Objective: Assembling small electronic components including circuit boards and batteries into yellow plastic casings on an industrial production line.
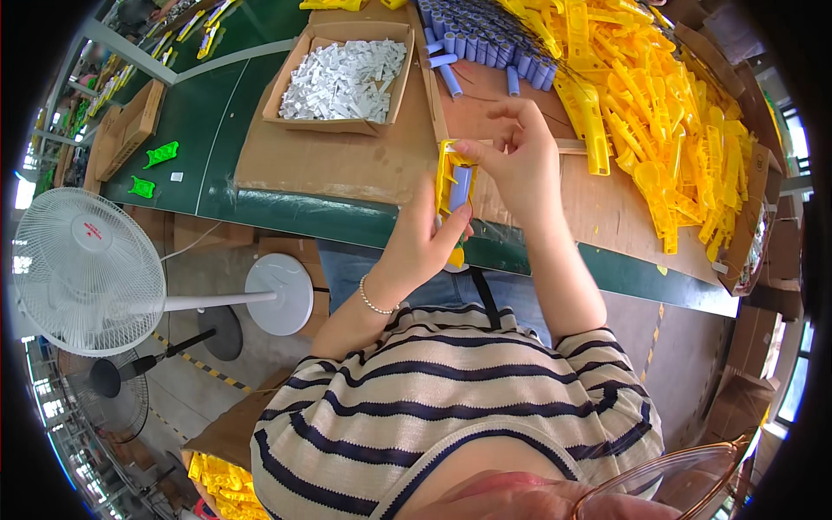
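My left hand (423,232) is wrapped round a yellow plastic housing half (445,173), held upright over the table's near edge. A purple cylindrical battery cell (461,185) lies inside it, my left thumb against its lower end. At the housing's top end, my right hand (527,169) has its thumb pressed on the rim beside a small white bit (449,147). The right fingers are curled toward that thumb. Whatever they pinch is too small or too hidden to name.
Small white plastic parts fill a cardboard tray (342,82) at the back. Purple cells (485,43) stand beside heaped yellow housings (685,130) at right. Two green plastic pieces (161,154) lie on the green table (212,173). A white fan (91,269) stands at left.
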The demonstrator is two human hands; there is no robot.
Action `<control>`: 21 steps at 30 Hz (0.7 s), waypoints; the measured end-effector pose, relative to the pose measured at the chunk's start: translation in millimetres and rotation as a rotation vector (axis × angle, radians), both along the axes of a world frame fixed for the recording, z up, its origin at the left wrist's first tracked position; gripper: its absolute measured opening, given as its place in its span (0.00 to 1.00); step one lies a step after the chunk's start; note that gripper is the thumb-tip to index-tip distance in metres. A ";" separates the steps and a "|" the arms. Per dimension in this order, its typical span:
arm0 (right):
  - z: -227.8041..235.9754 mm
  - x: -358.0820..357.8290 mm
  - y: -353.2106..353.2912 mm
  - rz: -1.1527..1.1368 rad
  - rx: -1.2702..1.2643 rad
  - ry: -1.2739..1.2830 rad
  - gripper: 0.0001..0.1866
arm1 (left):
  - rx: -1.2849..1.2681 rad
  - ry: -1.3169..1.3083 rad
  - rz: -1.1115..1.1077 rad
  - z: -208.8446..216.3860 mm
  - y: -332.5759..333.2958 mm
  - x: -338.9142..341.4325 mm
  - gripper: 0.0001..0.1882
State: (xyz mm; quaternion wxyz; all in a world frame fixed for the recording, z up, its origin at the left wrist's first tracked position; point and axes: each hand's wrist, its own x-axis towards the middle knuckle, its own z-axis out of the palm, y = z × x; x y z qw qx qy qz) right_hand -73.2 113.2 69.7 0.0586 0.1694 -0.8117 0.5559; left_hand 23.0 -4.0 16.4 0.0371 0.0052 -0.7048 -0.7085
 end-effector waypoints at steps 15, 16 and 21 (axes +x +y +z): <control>7.8 -20.9 25.5 0.621 -0.316 -0.846 0.28 | 1.353 0.010 -0.472 -13.8 -47.5 -28.1 0.47; -0.6 -14.8 19.8 0.619 -0.317 -0.837 0.28 | 1.284 0.020 -0.370 -7.8 -44.0 -31.2 0.46; -38.1 3.5 -13.4 0.400 -0.473 -0.826 0.31 | 0.414 0.008 -0.009 -3.7 -31.2 -41.1 0.28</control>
